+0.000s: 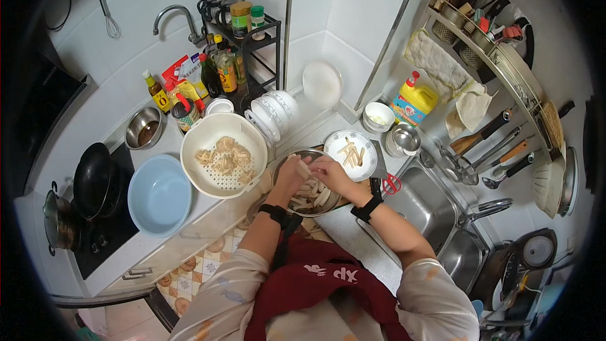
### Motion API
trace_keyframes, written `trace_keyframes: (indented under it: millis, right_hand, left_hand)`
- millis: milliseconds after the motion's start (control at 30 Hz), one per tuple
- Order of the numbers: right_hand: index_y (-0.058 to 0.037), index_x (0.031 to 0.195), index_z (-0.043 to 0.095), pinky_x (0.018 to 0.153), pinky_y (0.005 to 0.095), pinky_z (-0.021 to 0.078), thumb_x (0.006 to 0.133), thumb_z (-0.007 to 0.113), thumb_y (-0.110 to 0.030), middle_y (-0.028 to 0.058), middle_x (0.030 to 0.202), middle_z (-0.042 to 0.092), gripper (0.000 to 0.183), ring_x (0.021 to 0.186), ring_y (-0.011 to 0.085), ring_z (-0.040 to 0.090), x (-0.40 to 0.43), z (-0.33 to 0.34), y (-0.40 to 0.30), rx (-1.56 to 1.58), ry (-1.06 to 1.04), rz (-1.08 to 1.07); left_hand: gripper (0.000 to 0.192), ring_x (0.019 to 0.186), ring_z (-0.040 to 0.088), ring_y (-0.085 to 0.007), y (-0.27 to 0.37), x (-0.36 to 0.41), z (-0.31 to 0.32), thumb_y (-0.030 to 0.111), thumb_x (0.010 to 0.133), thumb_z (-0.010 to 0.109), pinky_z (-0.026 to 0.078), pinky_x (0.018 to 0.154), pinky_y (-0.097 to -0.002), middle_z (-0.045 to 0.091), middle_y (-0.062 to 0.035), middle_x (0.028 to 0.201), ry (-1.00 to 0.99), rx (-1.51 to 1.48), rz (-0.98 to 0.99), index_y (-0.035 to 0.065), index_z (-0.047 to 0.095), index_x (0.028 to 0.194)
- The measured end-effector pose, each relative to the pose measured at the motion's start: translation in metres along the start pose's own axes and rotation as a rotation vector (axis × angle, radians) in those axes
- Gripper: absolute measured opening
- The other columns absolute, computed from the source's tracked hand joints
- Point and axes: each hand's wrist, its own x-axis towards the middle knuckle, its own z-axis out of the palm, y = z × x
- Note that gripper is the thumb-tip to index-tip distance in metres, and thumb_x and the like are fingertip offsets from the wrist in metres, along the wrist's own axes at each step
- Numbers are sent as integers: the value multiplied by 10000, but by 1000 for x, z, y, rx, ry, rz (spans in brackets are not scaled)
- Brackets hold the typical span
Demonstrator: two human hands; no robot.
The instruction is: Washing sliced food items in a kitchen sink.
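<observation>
Both of my hands meet above a stainless steel bowl (307, 214) that holds pale strips, which look like torn mushroom (316, 194). My left hand (289, 174) grips a pale mushroom piece (303, 169). Close against that piece are the bent fingers of my right hand (334, 175); whether they pinch part of it is hard to make out. Just beyond my right hand, a patterned white plate (368, 146) carries several longer pale strips (351, 153). To the left stands a cream plastic colander (189, 151) with shredded pale clumps (226, 158) in it.
A light blue basin (160, 194) sits by the black cooktop (106, 237). Red-handled scissors (392, 183) and a knife handle (375, 185) lie near the double sink (421, 194). Stacked bowls (274, 113) and sauce bottles (227, 73) stand behind; a small steel bowl (137, 125) holds brown liquid.
</observation>
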Motion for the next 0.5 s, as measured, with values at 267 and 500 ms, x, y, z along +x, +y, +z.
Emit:
trace_keyframes:
  millis: [267, 500]
  right_hand:
    - [-29, 821, 557, 565, 255, 400, 642, 611, -52, 85, 743, 466, 189, 655, 174, 467, -2, 0, -7, -40, 112, 91]
    - [-2, 726, 538, 514, 238, 395, 648, 594, -60, 78, 629, 494, 113, 539, 143, 470, -5, -5, 0, -52, 118, 214]
  left_hand:
    - [159, 734, 514, -201, -5, 7, -5, 144, 772, 469, 455, 633, -334, 524, -92, 869, -33, 10, 46, 37, 422, 879]
    - [178, 842, 485, -289, -5, 6, -2, 102, 756, 430, 442, 687, -375, 436, -179, 1029, -147, -7, -17, 19, 377, 904]
